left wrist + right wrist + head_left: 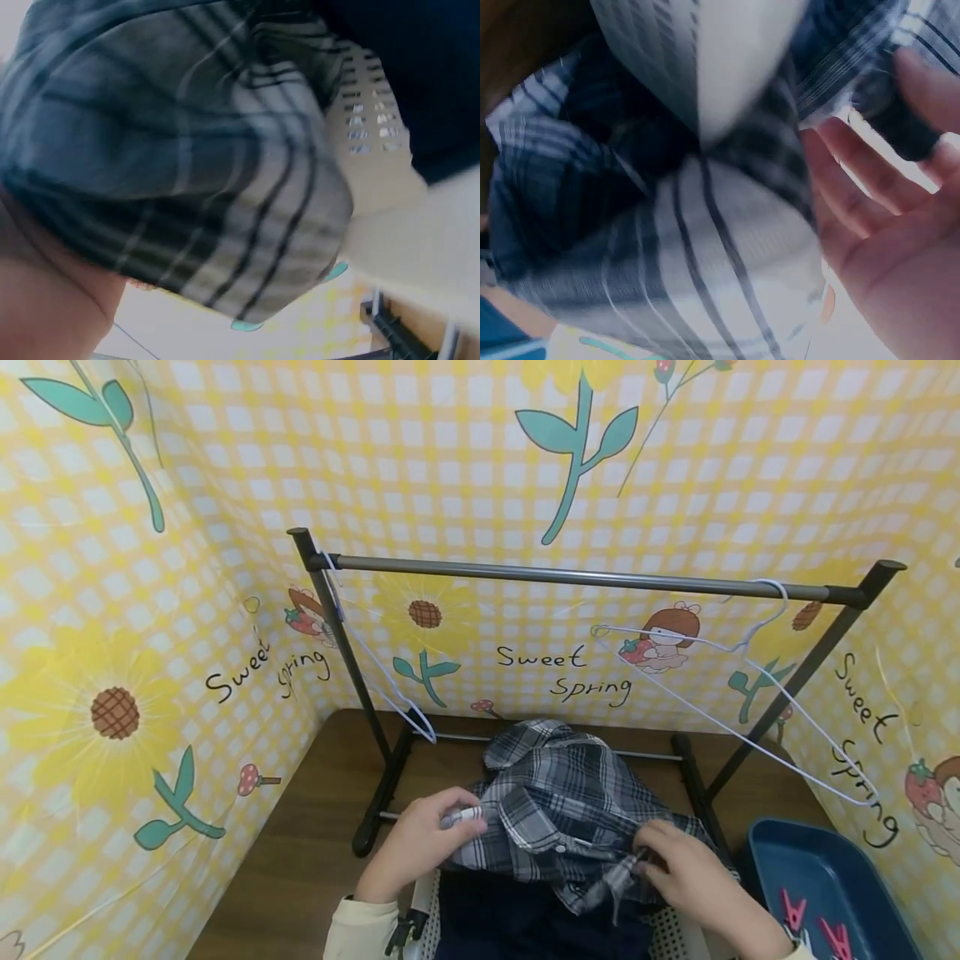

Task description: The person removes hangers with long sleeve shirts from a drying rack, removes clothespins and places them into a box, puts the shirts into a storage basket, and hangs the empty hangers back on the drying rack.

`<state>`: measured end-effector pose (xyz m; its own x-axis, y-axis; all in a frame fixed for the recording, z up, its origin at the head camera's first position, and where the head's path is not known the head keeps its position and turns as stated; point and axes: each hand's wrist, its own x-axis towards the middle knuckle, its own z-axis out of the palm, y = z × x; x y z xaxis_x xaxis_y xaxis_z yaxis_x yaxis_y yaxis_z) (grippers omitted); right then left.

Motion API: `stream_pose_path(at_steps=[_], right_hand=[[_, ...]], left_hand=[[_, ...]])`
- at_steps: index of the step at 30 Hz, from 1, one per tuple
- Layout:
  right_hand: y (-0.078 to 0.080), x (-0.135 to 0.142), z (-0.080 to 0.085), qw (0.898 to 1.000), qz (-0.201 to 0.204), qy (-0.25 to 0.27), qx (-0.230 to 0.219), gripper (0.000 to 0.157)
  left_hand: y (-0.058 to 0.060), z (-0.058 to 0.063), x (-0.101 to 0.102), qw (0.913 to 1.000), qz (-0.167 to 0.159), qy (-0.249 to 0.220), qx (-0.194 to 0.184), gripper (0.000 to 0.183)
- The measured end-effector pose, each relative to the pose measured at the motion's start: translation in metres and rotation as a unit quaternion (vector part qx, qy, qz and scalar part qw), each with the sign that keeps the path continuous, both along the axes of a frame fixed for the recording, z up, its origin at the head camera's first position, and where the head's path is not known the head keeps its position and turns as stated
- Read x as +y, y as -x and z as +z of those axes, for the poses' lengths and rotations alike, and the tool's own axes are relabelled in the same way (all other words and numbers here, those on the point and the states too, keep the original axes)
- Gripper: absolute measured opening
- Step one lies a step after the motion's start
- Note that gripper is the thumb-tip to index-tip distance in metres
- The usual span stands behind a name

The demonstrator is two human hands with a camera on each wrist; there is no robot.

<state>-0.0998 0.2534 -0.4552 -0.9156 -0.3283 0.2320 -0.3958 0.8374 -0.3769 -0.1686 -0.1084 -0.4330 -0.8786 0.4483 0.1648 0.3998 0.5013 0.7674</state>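
Observation:
A grey and black plaid shirt [577, 785] lies bunched over the far side of a perforated basket [427, 906]. My left hand [427, 839] holds a fold of it at the left, thumb and fingers on either side of the cloth. At the right, my right hand [686, 868] pinches another part of the shirt, from which a loose end hangs. In the left wrist view, plaid cloth [187, 150] covers most of the hand. The right wrist view shows the fingers curved beside the draped shirt [667, 255]. A dark navy garment [540, 918] fills the basket beneath.
A black metal rack [570, 577] stands behind the shirt on the brown table [277, 860]. One white hanger [757, 727] hangs at its right end, another hanger [390, 681] at its left. A blue tub [817, 852] with pink clothespins [834, 935] sits at the right.

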Motion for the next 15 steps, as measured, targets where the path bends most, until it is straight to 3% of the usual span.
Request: stream_pose_path(at_steps=[4,8,9,12,15], right_hand=[[-0.003,0.005,0.011,0.998,-0.019,0.045,0.038,0.035],[-0.011,0.000,0.022,0.995,-0.032,0.078,0.060,0.042],[-0.014,-0.003,0.024,0.995,-0.039,0.085,0.046,0.046],[-0.021,-0.008,0.032,0.995,-0.051,0.088,0.014,0.057],[-0.027,-0.010,0.036,0.997,-0.027,0.065,0.010,0.056]], left_hand=[[0.001,0.000,-0.001,0.9984,-0.006,0.052,0.020,0.013],[-0.001,-0.002,0.001,0.9938,0.008,0.065,0.090,0.018],[-0.003,-0.002,0.002,0.9917,0.012,0.063,0.111,0.020],[-0.008,-0.003,0.004,0.9812,0.032,0.065,0.179,0.023],[-0.018,-0.002,0.006,0.9651,0.075,0.093,0.233,0.022]])
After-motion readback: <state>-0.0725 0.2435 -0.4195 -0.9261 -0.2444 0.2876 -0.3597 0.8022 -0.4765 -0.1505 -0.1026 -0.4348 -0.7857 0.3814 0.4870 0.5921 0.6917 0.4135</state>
